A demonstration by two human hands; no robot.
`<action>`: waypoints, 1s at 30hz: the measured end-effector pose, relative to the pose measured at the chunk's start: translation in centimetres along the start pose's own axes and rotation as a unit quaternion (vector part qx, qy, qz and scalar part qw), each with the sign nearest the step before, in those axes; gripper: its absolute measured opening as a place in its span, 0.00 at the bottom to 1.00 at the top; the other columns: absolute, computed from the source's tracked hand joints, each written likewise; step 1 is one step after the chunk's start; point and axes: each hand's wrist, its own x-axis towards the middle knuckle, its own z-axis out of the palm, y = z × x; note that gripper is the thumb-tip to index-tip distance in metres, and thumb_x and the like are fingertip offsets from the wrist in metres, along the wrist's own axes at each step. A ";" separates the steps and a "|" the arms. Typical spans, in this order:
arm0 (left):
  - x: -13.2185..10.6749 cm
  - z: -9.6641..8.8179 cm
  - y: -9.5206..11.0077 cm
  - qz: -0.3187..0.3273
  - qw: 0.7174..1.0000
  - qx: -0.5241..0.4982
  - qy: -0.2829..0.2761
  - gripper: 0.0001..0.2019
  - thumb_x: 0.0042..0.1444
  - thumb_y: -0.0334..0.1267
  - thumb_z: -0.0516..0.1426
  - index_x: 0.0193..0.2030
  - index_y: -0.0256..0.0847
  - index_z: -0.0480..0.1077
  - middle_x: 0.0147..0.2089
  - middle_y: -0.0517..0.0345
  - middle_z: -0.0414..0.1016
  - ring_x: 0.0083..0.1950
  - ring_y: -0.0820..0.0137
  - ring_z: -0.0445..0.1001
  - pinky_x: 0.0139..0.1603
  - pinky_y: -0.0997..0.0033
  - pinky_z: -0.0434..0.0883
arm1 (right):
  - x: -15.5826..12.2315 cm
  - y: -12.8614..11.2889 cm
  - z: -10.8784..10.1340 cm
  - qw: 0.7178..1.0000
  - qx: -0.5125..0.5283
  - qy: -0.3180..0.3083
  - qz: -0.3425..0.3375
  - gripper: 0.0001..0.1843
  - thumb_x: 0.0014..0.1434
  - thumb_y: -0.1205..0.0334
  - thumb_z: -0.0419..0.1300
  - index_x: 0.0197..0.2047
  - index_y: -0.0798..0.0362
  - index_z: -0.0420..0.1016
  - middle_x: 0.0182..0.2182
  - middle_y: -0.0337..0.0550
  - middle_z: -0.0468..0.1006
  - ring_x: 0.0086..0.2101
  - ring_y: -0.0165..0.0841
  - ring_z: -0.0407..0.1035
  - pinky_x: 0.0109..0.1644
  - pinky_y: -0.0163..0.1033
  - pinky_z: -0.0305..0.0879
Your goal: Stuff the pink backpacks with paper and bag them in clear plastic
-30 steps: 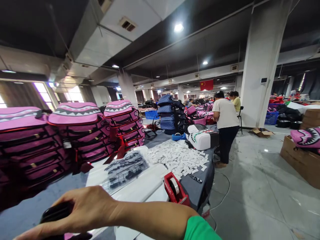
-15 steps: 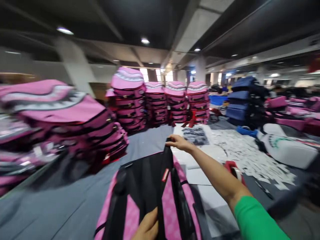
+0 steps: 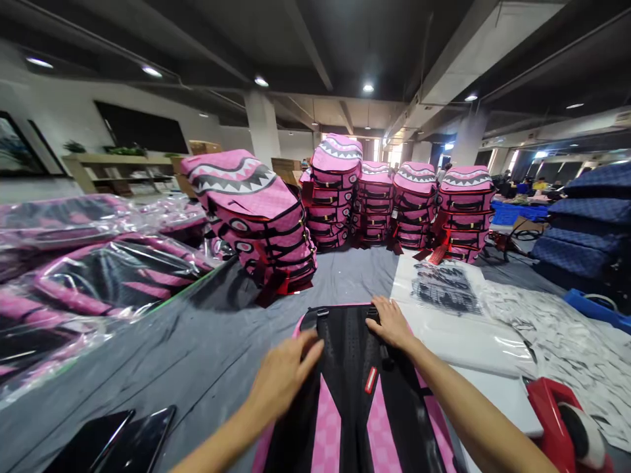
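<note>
A pink and black backpack (image 3: 352,368) lies in front of me, its back panel and shoulder straps facing up, with a small red label on one strap. My right hand (image 3: 392,323) is at its top right corner, fingers and thumb closed around the upper end of the right strap. Over the upper left edge is my left hand (image 3: 283,368), slightly blurred, thumb and forefinger apart beside the left strap. I cannot tell whether it touches the fabric. The bag's lower end runs out of view.
Stacked pink backpacks (image 3: 256,203) with toothed prints line the table's far side. Plastic-wrapped bags (image 3: 118,276) lie left, near two phones (image 3: 133,440). On the right are a red tape dispenser (image 3: 557,420), white sheets (image 3: 458,328), scattered white pieces (image 3: 552,328) and dark blue bags (image 3: 586,230).
The view has swung left. My right hand has lowered the raised strap onto the bag. My left hand has moved from the middle of the back panel to the upper left edge.
</note>
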 end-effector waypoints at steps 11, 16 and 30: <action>8.8 6.4 -4.3 0.130 0.980 0.121 0.086 0.21 0.59 0.39 0.56 0.58 0.36 0.66 0.61 0.43 0.72 0.63 0.58 0.70 0.67 0.56 0.66 | -3.0 2.8 2.2 0.968 0.113 0.155 -0.162 0.21 0.58 0.63 0.59 0.55 0.51 0.67 0.51 0.49 0.77 0.54 0.42 0.71 0.71 0.63 0.51; 4.6 7.3 -5.3 0.197 0.968 0.103 0.116 0.18 0.63 0.33 0.52 0.59 0.39 0.65 0.63 0.44 0.70 0.66 0.58 0.67 0.68 0.49 0.65 | -7.3 2.2 2.9 0.969 0.068 0.143 -0.191 0.23 0.62 0.65 0.59 0.60 0.52 0.65 0.55 0.55 0.74 0.58 0.45 0.68 0.65 0.60 0.64; 8.8 10.3 -6.6 0.113 0.969 0.207 -0.076 0.13 0.58 0.47 0.54 0.41 0.39 0.68 0.45 0.43 0.76 0.49 0.52 0.75 0.53 0.51 0.73 | -2.8 1.3 2.0 0.990 -0.043 -0.135 0.008 0.19 0.66 0.61 0.60 0.59 0.56 0.70 0.56 0.57 0.76 0.56 0.47 0.71 0.61 0.52 0.66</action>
